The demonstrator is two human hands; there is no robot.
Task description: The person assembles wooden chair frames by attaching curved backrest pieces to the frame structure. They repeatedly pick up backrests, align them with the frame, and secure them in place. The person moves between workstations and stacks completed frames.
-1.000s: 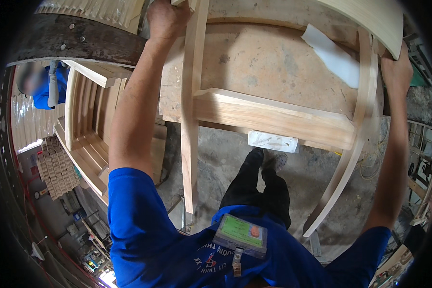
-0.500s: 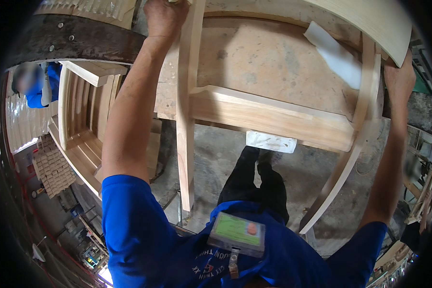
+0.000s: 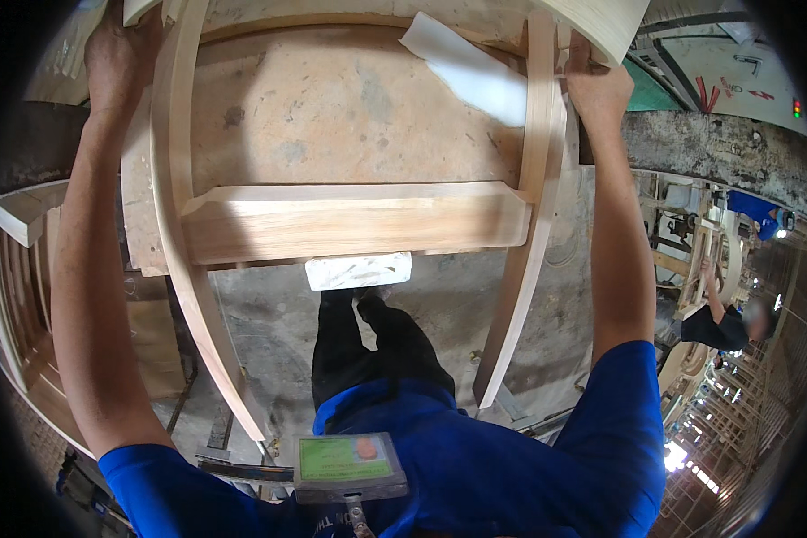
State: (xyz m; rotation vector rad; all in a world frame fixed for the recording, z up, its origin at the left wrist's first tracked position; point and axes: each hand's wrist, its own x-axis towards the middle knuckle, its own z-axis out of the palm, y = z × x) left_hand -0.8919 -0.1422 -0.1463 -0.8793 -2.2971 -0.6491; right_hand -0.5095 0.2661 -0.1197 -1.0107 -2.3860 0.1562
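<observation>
Positioning step: left hand [image 3: 117, 58] at 11 o'clock and right hand [image 3: 596, 85] at 1 o'clock each clamp a curved pale-wood chair frame [image 3: 350, 220] lying on the worn plywood surface [image 3: 332, 117]; next move likely needs even, two-handed control.

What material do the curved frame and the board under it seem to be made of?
Curved frame: pale bare wood, seemingly unfinished, with visible grain and a matt surface. Board beneath: looks like worn plywood or similar sheet, dull brown and stained; exact kind unclear.

Worn workbench top [image 3: 332, 117], bare wooden chair frame [image 3: 350, 220], white sheet [image 3: 466, 67]
</observation>
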